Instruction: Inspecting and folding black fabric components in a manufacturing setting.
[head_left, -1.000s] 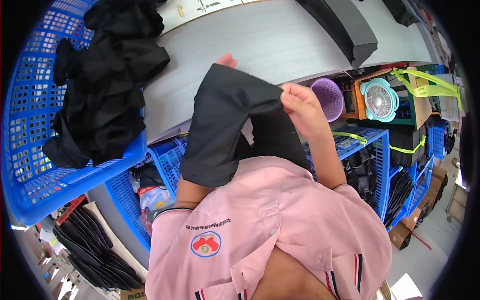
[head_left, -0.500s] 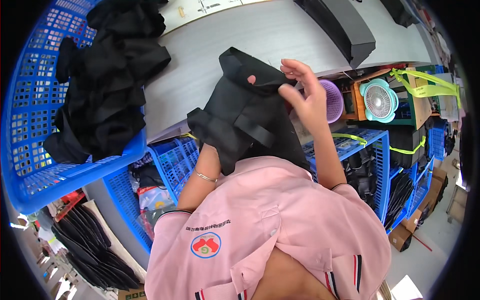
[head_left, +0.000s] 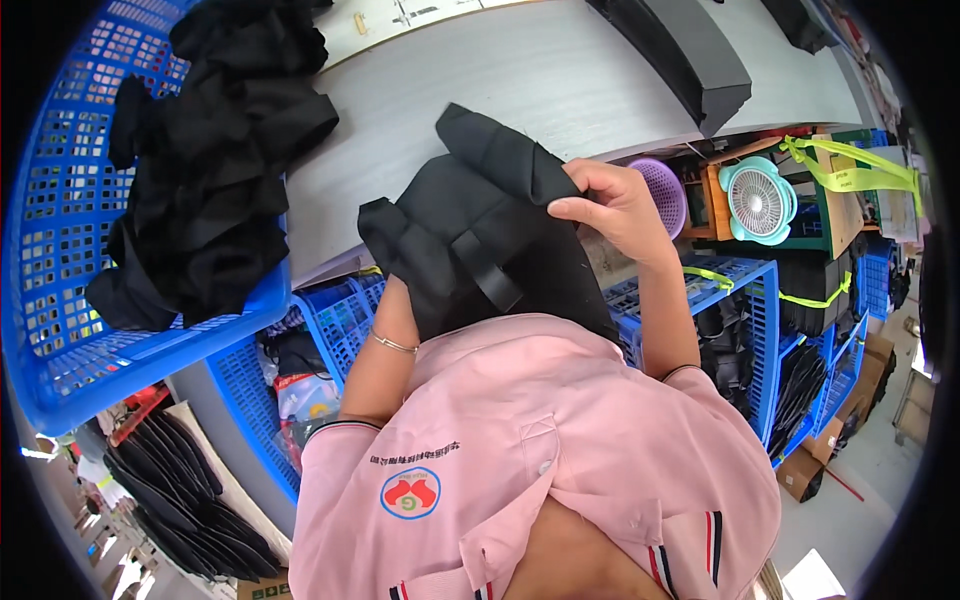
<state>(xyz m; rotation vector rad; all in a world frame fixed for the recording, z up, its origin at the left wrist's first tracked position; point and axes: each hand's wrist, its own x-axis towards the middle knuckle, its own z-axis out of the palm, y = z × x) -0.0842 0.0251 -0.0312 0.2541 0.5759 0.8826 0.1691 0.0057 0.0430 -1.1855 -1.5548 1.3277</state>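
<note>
A black sewn fabric piece (head_left: pixel 470 210) with folded ends and a short strap (head_left: pixel 485 270) lies over my lap, its far end near the table edge. My right hand (head_left: pixel 628 208) is at the right end of its rolled far flap, pinching the cloth between thumb and fingers. My left forearm (head_left: pixel 395 325), with a thin bracelet at the wrist, goes in under the left part of the fabric. The left hand itself is hidden by the cloth, so its fingers do not show.
At the left, a blue plastic basket (head_left: pixel 60 365) holds a heap of black fabric pieces (head_left: pixel 220 170). The grey table (head_left: pixel 400 90) bears a dark angular object (head_left: pixel 690 70). Right of me are a purple basket (head_left: pixel 660 195), a turquoise fan (head_left: pixel 757 200) and blue crates (head_left: pixel 770 350).
My right hand has come down slightly and closed on the flap's right end. The fabric's opening has folded over, and the fingertip that showed through it is covered.
</note>
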